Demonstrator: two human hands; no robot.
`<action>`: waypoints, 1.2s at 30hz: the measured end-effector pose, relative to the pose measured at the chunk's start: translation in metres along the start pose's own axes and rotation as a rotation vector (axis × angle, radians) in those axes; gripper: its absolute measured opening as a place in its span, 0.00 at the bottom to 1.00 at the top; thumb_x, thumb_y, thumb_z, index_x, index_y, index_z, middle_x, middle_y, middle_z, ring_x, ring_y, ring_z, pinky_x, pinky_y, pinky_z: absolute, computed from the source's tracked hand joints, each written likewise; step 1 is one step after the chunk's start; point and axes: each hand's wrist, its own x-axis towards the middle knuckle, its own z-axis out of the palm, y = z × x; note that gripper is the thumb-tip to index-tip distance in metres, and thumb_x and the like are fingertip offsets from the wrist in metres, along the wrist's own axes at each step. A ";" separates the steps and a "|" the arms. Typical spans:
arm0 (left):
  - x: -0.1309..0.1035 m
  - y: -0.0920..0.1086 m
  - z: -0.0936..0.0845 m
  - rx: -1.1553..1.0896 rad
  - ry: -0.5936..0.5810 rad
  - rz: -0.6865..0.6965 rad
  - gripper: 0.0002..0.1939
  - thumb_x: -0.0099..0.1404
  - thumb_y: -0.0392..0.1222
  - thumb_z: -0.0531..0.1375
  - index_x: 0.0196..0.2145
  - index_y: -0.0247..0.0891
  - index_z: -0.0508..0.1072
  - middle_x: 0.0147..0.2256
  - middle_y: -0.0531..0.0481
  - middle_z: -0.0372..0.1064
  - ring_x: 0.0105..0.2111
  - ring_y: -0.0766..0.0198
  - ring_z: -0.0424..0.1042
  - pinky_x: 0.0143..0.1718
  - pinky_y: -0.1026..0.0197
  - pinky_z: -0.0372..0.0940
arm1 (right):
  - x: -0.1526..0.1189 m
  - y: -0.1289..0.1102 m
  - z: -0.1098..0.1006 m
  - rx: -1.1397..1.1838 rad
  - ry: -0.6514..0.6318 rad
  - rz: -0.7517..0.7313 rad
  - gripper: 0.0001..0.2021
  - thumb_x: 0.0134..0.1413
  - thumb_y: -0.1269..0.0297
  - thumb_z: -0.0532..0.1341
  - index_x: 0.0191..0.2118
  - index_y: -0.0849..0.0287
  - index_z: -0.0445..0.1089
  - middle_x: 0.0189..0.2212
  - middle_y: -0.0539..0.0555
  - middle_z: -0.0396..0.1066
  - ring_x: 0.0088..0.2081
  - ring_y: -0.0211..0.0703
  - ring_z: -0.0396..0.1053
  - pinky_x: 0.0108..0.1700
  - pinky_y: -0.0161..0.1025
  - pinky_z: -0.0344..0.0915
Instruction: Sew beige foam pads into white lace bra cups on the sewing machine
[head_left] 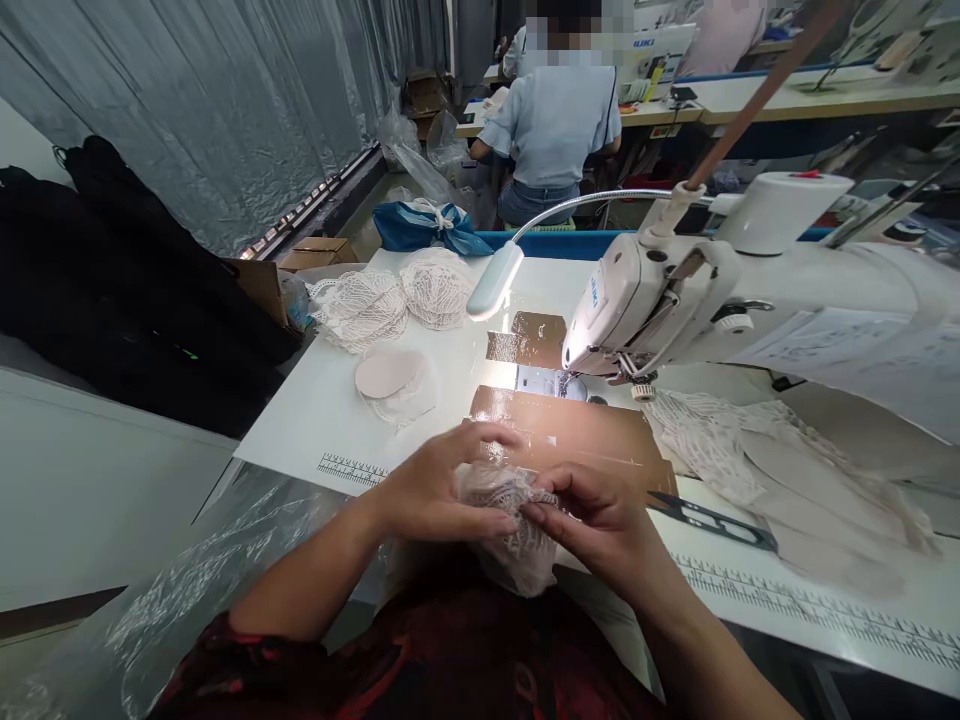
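Observation:
Over the table's front edge I hold a pale lace piece [517, 560], bunched up and partly hidden by my fingers. My left hand [442, 485] is closed around its left side, thumb across the front. The thumb and fingertips of my right hand [592, 510] pinch its upper right edge. Just beyond my hands lies a shiny brown sheet [577, 430] on the sewing table [300, 410]. The sewing machine [675, 290] stands past it, its needle area lit by a lamp [496, 280].
Lace cup stacks [367, 305] and a beige oval pad [390, 373] lie on the left. Right of my hands are dark thread snips [712, 520] and lace pieces [795, 470]. A blue bag [431, 228] sits behind; a person [559, 120] sits further back.

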 end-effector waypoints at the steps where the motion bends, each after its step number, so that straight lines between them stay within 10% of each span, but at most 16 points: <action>1: 0.003 0.000 0.004 -0.003 -0.065 -0.048 0.24 0.54 0.45 0.68 0.47 0.38 0.69 0.41 0.48 0.68 0.38 0.62 0.67 0.39 0.63 0.63 | 0.000 -0.002 0.002 -0.071 0.008 -0.034 0.06 0.53 0.61 0.65 0.30 0.57 0.73 0.26 0.48 0.72 0.27 0.36 0.67 0.30 0.33 0.64; 15: 0.015 -0.005 0.017 -0.179 -0.105 -0.133 0.14 0.62 0.48 0.62 0.37 0.33 0.74 0.29 0.51 0.66 0.29 0.67 0.64 0.29 0.67 0.58 | 0.001 -0.006 0.005 -0.419 0.266 -0.252 0.09 0.55 0.65 0.63 0.24 0.57 0.70 0.23 0.50 0.73 0.25 0.38 0.69 0.29 0.35 0.65; 24: 0.022 -0.004 0.021 -0.009 -0.078 -0.014 0.13 0.67 0.45 0.56 0.33 0.32 0.75 0.27 0.50 0.66 0.29 0.66 0.63 0.31 0.66 0.57 | 0.004 0.000 -0.007 -0.207 0.170 0.037 0.11 0.52 0.55 0.65 0.33 0.59 0.75 0.25 0.51 0.72 0.26 0.38 0.67 0.27 0.34 0.63; 30: 0.028 -0.010 0.018 -0.339 -0.200 -0.149 0.13 0.63 0.46 0.60 0.35 0.32 0.75 0.30 0.49 0.67 0.31 0.66 0.64 0.32 0.66 0.60 | 0.005 -0.003 -0.012 -0.011 0.136 0.114 0.13 0.46 0.54 0.68 0.26 0.60 0.73 0.22 0.49 0.68 0.24 0.35 0.61 0.25 0.32 0.58; 36: 0.035 -0.022 0.042 -0.801 -0.022 -0.365 0.16 0.54 0.48 0.68 0.27 0.31 0.71 0.24 0.52 0.65 0.22 0.71 0.62 0.25 0.68 0.58 | 0.015 0.010 -0.012 0.223 0.131 0.171 0.13 0.45 0.55 0.69 0.27 0.60 0.72 0.22 0.48 0.67 0.25 0.33 0.61 0.27 0.31 0.61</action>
